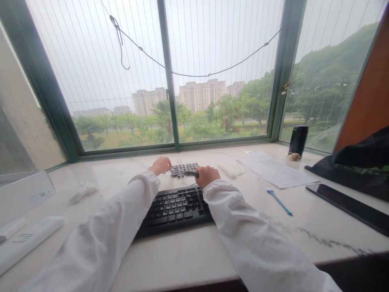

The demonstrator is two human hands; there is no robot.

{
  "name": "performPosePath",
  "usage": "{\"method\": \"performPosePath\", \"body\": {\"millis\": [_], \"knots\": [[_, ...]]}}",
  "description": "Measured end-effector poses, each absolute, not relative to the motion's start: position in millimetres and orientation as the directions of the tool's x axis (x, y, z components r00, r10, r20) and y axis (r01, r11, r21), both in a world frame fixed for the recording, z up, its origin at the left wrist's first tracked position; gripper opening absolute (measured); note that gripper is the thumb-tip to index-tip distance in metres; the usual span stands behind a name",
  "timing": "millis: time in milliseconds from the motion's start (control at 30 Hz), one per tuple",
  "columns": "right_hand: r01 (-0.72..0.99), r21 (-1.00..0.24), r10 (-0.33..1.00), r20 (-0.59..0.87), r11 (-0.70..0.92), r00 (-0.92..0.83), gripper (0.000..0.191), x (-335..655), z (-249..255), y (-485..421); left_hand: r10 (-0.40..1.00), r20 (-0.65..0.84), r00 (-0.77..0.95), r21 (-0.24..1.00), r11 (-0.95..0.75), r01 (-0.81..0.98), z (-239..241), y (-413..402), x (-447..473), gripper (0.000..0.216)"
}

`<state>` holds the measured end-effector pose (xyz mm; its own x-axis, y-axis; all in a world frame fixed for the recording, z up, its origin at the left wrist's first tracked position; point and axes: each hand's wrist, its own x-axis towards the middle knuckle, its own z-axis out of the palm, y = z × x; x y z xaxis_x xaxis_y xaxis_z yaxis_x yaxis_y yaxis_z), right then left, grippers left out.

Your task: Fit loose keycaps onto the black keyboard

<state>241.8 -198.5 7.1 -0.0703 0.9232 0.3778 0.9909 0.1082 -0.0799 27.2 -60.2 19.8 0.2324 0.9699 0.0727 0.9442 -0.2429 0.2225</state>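
Pale marble surface [188, 255] runs under a wide window with towers and trees behind the glass; I work at the far middle of it. My left hand [160, 165] rests with its fingers curled on the surface, touching the left edge of a small grey key panel [183, 169], I think to stop it from sliding; my right hand [207, 175] is closed around a thin dark tool [191, 173] whose tip lies on the panel's near right corner. This panel sits at twelve o'clock from the black keyboard [174, 207], just beyond it; the keyboard lies between my white sleeves. At three o'clock lie a blue stick [279, 202], a paper sheet [275, 170] and a dark phone [349, 207]; a black cup [298, 140] stands at two o'clock near the window. At nine o'clock stands a white box [26, 194].
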Motion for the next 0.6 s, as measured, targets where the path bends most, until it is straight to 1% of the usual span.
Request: {"method": "performPosePath", "body": {"millis": [233,367,467,600], "knots": [[0.993,-0.082,0.926,0.374,0.079,-0.043,0.025,241.3,8.3,-199.5,0.93,0.147,0.336,0.204,-0.361,0.91,49.0,-111.8,51.8,0.018],[0.995,-0.089,0.934,0.357,0.042,-0.007,0.025,240.2,8.8,-200.0,0.893,0.211,0.398,0.15,-0.432,0.889,60.0,-141.9,62.7,0.02],[0.995,-0.096,0.934,0.356,0.034,0.002,0.026,240.0,8.2,-199.9,0.864,0.274,0.422,0.108,-0.464,0.879,61.8,-159.9,63.6,0.02],[0.995,-0.097,0.927,0.376,0.034,0.005,0.025,240.6,6.7,-199.6,0.846,0.322,0.424,0.089,-0.473,0.877,52.7,-179.0,56.2,0.023]]}}
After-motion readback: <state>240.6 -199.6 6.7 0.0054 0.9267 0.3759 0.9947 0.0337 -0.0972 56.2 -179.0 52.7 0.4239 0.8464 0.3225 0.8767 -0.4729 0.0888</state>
